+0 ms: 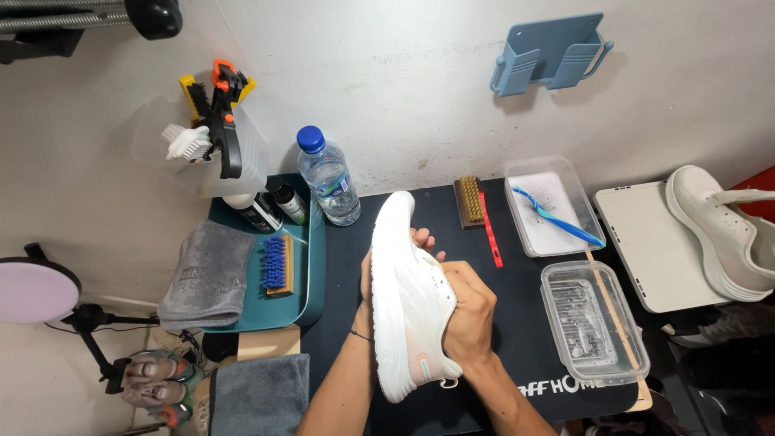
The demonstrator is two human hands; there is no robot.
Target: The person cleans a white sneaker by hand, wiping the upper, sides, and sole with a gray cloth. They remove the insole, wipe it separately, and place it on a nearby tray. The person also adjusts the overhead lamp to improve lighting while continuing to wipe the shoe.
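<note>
A white sneaker (404,291) is held on its side over the black mat (517,307), toe pointing away from me and pale sole facing left. My right hand (467,311) wraps over the shoe's upper from the right and grips it. My left hand (420,240) comes from underneath; only its fingertips show past the upper near the toe, and its wrist (361,323) wears a thin dark band. Both hands hold the sneaker; nothing else is in them.
A teal tray (311,303) holds a grey cloth (206,274), blue brush (278,264) and small bottles. A water bottle (328,178), brass brush (471,202), two clear tubs (593,323) with a blue toothbrush (559,218), and a second white shoe (722,230) surround the mat.
</note>
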